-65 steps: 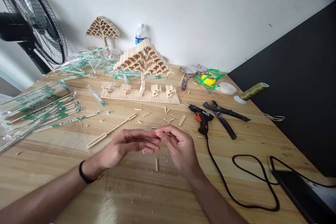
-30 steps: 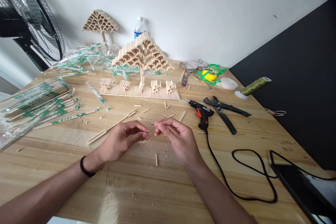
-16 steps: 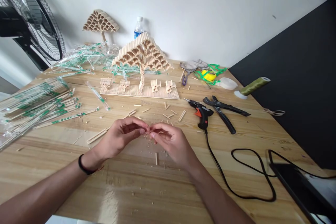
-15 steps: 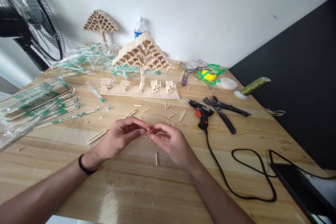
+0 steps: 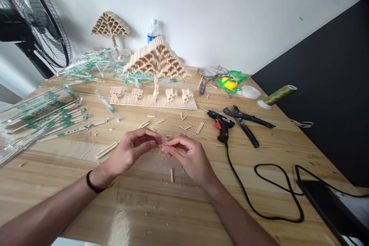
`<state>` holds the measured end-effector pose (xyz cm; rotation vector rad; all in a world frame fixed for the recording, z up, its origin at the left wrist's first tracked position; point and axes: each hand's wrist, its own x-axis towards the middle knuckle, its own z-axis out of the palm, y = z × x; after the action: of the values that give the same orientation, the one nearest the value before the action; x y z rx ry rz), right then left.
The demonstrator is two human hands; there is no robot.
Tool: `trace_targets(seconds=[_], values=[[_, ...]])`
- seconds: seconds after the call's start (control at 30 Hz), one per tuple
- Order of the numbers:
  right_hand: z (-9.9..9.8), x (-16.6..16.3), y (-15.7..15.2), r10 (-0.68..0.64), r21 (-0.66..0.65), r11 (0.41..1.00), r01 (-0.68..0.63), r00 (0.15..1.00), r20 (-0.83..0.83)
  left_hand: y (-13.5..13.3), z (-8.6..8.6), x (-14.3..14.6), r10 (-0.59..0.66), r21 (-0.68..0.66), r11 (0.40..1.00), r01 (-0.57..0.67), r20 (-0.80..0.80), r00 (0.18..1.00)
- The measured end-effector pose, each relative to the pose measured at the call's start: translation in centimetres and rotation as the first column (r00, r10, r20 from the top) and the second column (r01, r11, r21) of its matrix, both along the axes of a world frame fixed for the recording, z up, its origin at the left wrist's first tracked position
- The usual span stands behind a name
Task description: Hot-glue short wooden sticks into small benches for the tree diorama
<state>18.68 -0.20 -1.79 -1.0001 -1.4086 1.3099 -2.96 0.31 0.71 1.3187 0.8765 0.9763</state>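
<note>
My left hand (image 5: 131, 150) and my right hand (image 5: 188, 153) meet fingertip to fingertip just above the wooden table (image 5: 144, 207). Both are pinched on something tiny between them, too small to name. A short cut stick (image 5: 172, 175) lies on the table just below my hands, with wood crumbs around it. More short stick pieces (image 5: 187, 125) lie scattered beyond my fingers. A long pair of bare chopsticks (image 5: 108, 148) lies to the left of my left hand. A black band circles my left wrist.
A chopstick tree model on a slatted base (image 5: 154, 73) stands at the back, a smaller fan-shaped tree (image 5: 111, 27) and water bottle (image 5: 152, 30) behind. Wrapped chopsticks (image 5: 40, 117) pile at left. A glue gun (image 5: 221, 125), cutters (image 5: 245, 123), thread spool (image 5: 278, 94) and black cord (image 5: 273, 192) lie right.
My hands went from loosely touching to a tight pinch at the fingertips and drifted slightly farther up the table. Nothing else on the table has moved.
</note>
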Motion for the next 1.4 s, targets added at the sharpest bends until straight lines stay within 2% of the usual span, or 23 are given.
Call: trace_targets(seconds=[0.1,0.33,0.5,0.6,0.8,0.93,1.03,1.13,1.27,1.4], values=[[-0.04,0.12,0.15,-0.033,0.056,0.998,0.036,0.999,-0.040,0.08,-0.29,0.20,0.011,0.028,1.000,-0.010,-0.049,0.999],[0.52,0.14,0.21,-0.006,0.028,1.000,0.008,0.997,-0.078,-0.31,-0.30,0.59,0.025,0.142,0.990,-0.007,-0.123,0.992],[0.91,0.17,0.06,0.019,-0.021,1.000,-0.020,0.999,-0.048,-0.54,-0.33,0.67,-0.065,0.254,0.962,0.103,-0.152,0.986],[0.70,0.10,-0.14,0.024,-0.063,0.998,-0.025,1.000,-0.020,-0.55,-0.50,0.70,-0.084,0.360,0.918,0.166,-0.234,0.969],[0.44,-0.27,-0.39,0.022,-0.129,0.991,-0.026,0.999,-0.032,-0.51,-0.51,0.74,0.003,0.517,0.842,0.152,-0.287,0.958],[0.49,-0.29,-0.33,0.109,-0.123,0.985,-0.118,0.991,-0.081,-0.50,-0.36,0.73,0.104,0.576,0.812,0.096,-0.305,0.947],[0.47,-0.16,-0.26,0.180,-0.109,0.975,-0.194,0.975,-0.130,-0.42,-0.52,0.54,0.163,0.568,0.822,0.041,-0.303,0.939],[0.36,-0.01,-0.19,0.190,-0.089,0.975,-0.203,0.972,-0.136,-0.34,-0.86,0.29,0.180,0.501,0.865,-0.001,-0.310,0.934],[0.21,0.23,-0.02,0.099,-0.093,0.990,-0.104,0.993,-0.060,-0.19,-1.00,0.16,0.177,0.437,0.899,-0.039,-0.280,0.944],[0.27,0.40,0.15,-0.013,-0.106,0.994,0.004,0.996,-0.087,-0.05,-0.67,0.32,0.191,0.411,0.909,-0.066,-0.269,0.944]])
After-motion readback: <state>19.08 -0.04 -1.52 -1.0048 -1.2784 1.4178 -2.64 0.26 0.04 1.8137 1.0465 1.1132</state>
